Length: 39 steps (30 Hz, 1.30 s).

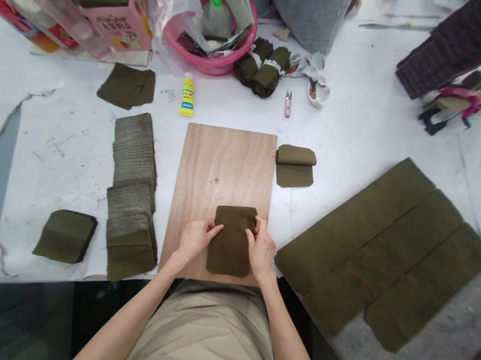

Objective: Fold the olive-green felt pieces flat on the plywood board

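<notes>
An olive-green fabric piece (232, 242) with rounded lower corners lies on a wooden board (211, 163) close to my body. My left hand (197, 237) pinches its left edge between thumb and fingers. At the opposite edge, my right hand (262, 249) grips the upper right side, thumb on top. Just right of the board rests a small folded fabric piece (294, 176). Left of the board, a long overlapping row of fabric pieces (137, 154) runs toward the table's front edge, with a small fabric stack (66, 236) beside it.
Wide olive panels (375, 250) cover the right side. Behind the board are a yellow tube (188, 95), thread snips (288, 104), tied fabric bundles (270, 70) and a pink basket (208, 64). More fabric pieces (127, 86) lie back left, near a pink box (119, 24).
</notes>
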Each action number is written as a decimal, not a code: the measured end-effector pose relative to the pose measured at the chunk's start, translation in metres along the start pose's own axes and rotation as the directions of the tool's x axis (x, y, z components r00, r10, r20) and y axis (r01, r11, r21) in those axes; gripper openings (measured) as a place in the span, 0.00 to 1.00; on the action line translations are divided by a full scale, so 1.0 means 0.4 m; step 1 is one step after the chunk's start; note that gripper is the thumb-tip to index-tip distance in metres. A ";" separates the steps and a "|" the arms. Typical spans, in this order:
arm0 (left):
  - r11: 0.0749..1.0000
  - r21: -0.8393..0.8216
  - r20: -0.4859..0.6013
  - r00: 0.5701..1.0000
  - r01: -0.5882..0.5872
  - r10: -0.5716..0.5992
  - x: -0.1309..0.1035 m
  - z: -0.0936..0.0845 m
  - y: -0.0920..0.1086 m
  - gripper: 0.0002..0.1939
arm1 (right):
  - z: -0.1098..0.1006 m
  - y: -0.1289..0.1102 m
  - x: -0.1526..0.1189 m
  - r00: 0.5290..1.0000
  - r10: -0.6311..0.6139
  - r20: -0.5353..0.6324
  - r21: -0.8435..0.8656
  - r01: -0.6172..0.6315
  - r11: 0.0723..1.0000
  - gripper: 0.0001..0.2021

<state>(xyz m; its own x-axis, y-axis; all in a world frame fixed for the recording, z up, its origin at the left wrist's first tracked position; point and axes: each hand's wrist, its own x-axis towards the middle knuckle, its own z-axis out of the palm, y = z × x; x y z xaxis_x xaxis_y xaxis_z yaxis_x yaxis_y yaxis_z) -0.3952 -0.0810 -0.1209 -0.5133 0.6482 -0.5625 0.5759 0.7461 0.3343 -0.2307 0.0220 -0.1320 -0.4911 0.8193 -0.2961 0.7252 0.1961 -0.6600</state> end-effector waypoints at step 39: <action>0.866 0.303 -0.209 0.859 -0.398 0.468 -0.034 0.144 0.012 0.34 | -0.022 -0.025 0.065 0.984 -0.178 0.023 -0.226 0.178 0.958 0.06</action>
<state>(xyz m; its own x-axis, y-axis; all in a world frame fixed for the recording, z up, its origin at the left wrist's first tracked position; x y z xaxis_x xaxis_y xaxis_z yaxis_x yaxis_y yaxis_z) -0.3488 -0.0949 -0.1555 -0.3046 0.9375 -0.1682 0.8958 0.3420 0.2838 -0.2464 0.0463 -0.1271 -0.6230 0.7588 -0.1899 0.7161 0.4556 -0.5289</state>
